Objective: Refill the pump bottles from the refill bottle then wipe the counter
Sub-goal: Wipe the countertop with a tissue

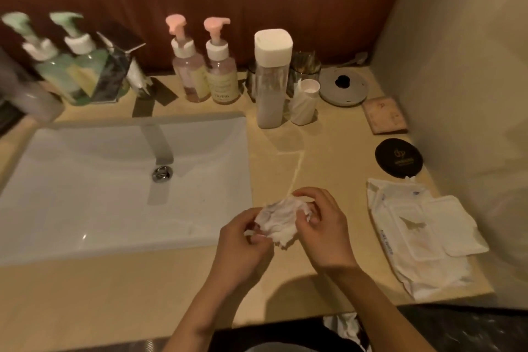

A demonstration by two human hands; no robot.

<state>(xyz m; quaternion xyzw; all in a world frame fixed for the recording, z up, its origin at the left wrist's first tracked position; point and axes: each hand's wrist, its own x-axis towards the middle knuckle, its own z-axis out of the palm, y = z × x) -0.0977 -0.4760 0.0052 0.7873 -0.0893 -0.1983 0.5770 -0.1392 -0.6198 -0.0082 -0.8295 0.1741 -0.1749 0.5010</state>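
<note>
Both of my hands hold a crumpled white wipe just above the beige counter, right of the sink. My left hand pinches its lower left edge and my right hand grips its right side. Two pink-topped pump bottles stand at the back wall behind the sink. A tall clear refill bottle with a white square cap stands to their right. Two green pump bottles stand at the back left.
A white sink with a square tap fills the left. A wipes pack lies at the right near the wall, with a black round coaster, a pink pad, a grey disc and a small white cup behind it.
</note>
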